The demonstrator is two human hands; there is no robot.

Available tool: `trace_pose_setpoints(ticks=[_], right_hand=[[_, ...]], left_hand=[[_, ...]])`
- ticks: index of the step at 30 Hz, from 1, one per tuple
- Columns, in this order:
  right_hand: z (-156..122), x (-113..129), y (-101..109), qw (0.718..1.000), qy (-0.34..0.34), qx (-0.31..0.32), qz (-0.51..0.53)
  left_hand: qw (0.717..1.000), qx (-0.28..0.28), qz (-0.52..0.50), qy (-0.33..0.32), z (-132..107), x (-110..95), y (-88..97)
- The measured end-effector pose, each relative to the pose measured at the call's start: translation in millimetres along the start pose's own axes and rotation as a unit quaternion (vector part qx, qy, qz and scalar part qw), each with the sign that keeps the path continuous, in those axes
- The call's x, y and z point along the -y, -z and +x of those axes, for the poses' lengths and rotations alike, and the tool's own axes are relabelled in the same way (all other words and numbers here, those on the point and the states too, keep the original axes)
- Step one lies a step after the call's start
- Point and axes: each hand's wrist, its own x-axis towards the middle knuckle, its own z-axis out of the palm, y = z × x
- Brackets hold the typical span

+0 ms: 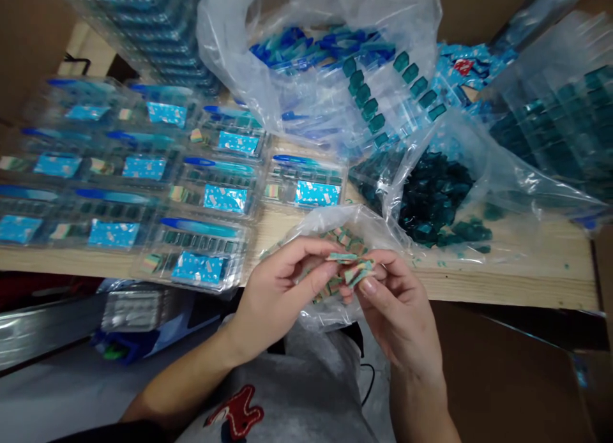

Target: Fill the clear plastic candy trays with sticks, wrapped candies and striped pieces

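My left hand (282, 293) pinches a small striped piece (341, 257), green and pinkish-orange, between thumb and fingers. Close against it, my right hand (400, 306) grips another striped piece (358, 274) with thumb and fingertips. Both hands are closed and nearly touch above a clear plastic bag (325, 318) at the table's front edge. Inside that bag lie several more striped pieces (347, 240), partly hidden by my fingers. Left of my hands, a clear plastic tray (234, 280) holds a blue pen-shaped item (205, 226), dark teal squares, a blue patterned packet (198, 267) and a striped block (152, 262).
Several similar filled trays cover the left of the wooden table (527, 264), with stacked trays (158, 34) behind. A large bag (225, 41) of blue pen-shaped items stands at the back. An opened bag on the right holds dark teal pieces (431, 194); blue packets (479, 63) lie beyond.
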Motion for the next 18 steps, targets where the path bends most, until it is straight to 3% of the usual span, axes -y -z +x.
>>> trace_pose_setpoints(ticks=[5,11,14,18], right_hand=[[-2.3,-7.5,-1.0,0.996,0.065,-0.023,-0.06],[-4.8,-10.5,-5.8,0.977,0.15,-0.093,-0.123],[-5.7,-9.4,-7.4,0.961,0.198,-0.094,-0.17],[-6.3,-5.8,-7.2,0.954,0.213,-0.09,-0.191]], left_hand=[[0.999,-0.02,0.02,-0.014,-0.5,1.9,3.7],[0.998,0.003,-0.067,0.017,-0.7,0.7,3.4],[0.997,0.014,-0.069,0.026,-1.4,0.9,4.6],[0.999,0.019,-0.041,0.013,-2.8,2.7,7.7]])
